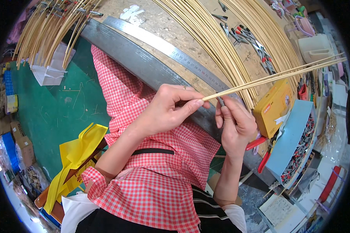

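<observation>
The small metal piece (220,101) at the right hand (235,124) is mostly hidden by fingers. Contents of the blue box (287,143) are too small to identify. The bamboo strips (276,76) run out past the picture's rim.

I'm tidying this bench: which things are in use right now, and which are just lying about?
In use: thin bamboo strips, left hand, right hand, small metal clip.
Lying about: steel ruler, yellow box, blue tray of clips, red-handled pliers.

I see the bundle of thin sticks (276,76) running from my hands out to the right, above the tabletop (163,27). My left hand (165,110) pinches its near end; my right hand (235,124) sits just beside it, to the right. A metal ruler (171,52) lies on the tabletop behind both hands. The open box of clips (295,143) stands right of my right hand, with a closed carton (272,106) between them.
</observation>
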Demonstrator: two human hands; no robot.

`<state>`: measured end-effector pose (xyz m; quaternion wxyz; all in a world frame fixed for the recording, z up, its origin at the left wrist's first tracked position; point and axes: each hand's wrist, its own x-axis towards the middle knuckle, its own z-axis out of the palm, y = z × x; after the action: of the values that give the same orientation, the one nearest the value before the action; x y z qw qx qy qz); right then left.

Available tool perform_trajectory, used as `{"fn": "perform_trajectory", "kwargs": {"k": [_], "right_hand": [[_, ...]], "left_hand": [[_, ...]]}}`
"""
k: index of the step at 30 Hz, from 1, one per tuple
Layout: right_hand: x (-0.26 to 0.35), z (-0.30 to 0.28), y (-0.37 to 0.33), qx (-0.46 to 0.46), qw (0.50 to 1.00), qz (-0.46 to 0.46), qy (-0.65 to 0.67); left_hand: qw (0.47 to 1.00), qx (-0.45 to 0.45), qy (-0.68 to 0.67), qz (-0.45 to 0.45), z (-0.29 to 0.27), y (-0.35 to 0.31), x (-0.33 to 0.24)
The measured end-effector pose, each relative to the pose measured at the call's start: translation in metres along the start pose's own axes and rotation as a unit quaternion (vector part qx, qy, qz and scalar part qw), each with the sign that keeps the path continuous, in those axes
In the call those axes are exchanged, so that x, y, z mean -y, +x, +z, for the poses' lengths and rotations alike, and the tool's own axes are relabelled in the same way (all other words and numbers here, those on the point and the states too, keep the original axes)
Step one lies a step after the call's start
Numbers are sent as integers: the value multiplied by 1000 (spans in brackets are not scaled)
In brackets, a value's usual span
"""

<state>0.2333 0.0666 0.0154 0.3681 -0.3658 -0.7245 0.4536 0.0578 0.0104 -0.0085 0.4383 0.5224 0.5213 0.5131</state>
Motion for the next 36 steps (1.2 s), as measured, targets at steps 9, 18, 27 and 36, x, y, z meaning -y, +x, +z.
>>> {"fn": "perform_trajectory", "kwargs": {"k": [9,18,27,36], "right_hand": [[0,-5,-2,51,999,13,-6],[-8,-36,15,-120,937,-9,327],[9,34,-8,-58,933,124,333],[0,77,-23,26,972,35,231]], "left_hand": [[999,-5,-38,38,2,0,7],[982,170,-61,-56,-27,2,4],[979,-5,161,123,-41,2,-32],[954,-54,227,188,-19,-10,-41]]}}
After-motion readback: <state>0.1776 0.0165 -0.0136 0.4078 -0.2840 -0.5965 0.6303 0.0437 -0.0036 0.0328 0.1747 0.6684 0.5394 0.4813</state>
